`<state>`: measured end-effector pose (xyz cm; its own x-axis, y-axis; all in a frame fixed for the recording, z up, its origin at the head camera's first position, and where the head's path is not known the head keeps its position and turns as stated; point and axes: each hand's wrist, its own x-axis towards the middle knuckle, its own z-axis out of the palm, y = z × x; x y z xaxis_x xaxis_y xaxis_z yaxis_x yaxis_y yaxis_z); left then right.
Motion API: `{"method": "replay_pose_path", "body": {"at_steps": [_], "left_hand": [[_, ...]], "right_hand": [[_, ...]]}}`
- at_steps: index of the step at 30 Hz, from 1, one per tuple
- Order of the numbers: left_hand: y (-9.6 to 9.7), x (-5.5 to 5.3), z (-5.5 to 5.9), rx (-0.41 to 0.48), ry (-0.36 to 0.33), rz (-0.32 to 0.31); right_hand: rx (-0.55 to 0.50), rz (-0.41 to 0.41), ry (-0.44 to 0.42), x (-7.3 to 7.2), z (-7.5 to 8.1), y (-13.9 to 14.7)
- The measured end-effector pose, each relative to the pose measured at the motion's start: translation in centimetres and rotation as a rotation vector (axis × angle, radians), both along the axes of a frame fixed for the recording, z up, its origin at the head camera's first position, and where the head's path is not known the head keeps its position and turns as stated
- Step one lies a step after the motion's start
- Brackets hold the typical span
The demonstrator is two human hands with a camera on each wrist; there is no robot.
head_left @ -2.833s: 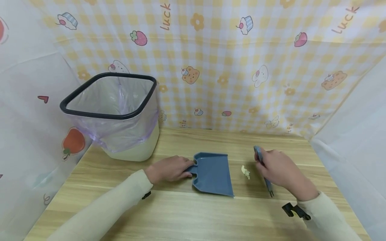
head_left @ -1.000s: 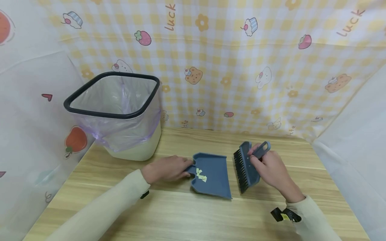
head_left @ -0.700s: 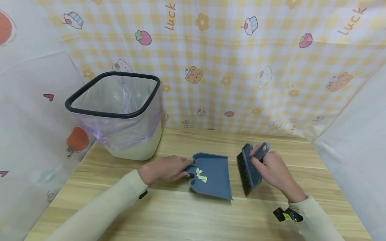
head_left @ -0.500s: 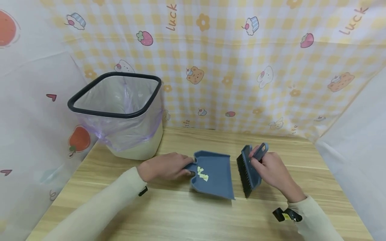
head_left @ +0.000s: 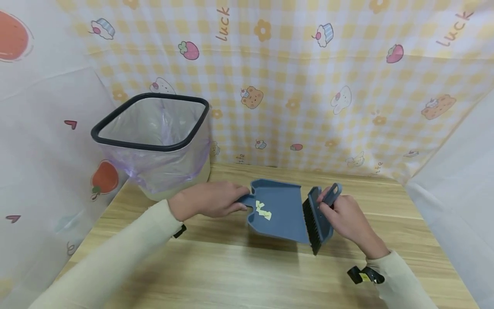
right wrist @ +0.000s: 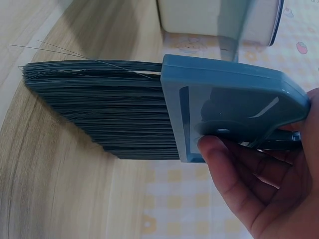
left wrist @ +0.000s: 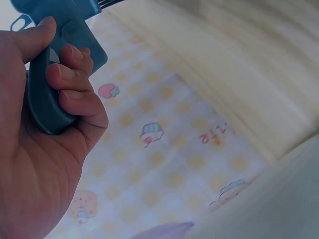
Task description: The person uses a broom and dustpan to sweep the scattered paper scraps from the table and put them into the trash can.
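Note:
My left hand grips the handle of a blue dustpan, which is raised off the table with its shadow beneath. Small pale yellow scraps lie in the pan near its handle end. In the left wrist view, curled fingers wrap the dustpan handle. My right hand holds a small blue hand brush with dark bristles, close beside the pan's open edge. The right wrist view shows the brush's bristles and my thumb and fingers around its blue body.
A cream trash bin with a black rim and a clear purplish liner stands at the back left. The wooden table meets a patterned cloth behind. White sheets hang on both sides.
Scraps that lay on the table earlier are now in the dustpan. My left hand has lifted the dustpan off the table. The brush has turned and moved left, then stayed nearly still.

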<state>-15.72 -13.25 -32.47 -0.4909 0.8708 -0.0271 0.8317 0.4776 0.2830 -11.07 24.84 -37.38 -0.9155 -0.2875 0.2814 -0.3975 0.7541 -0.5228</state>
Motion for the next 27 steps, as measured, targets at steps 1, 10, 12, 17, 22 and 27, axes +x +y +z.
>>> {"method": "replay_pose_path", "body": {"at_steps": [1,10,12,17,22,27], "left_hand": [[-0.1,0.0,0.2,0.0,0.005,0.004],[-0.9,0.0,2.8,-0.003,0.015,0.036],[-1.1,-0.1,3.4,-0.008,0.017,0.042],[-1.6,-0.1,5.3,-0.006,0.013,0.05],[-2.3,-0.3,7.2,0.003,0.055,0.05],[-3.0,-0.6,9.2,0.027,0.089,0.061]], "right_hand": [[-0.001,0.001,-0.001,0.0,0.0,-0.1],[-0.01,0.002,-0.004,-0.1,0.0,-0.3],[-0.006,-0.002,0.001,-0.1,0.0,-0.3],[-0.001,-0.004,0.013,-0.1,-0.1,-0.3],[-0.004,0.003,0.028,-0.1,0.0,-0.3],[-0.007,0.004,0.027,-0.1,0.0,-0.2]]}}
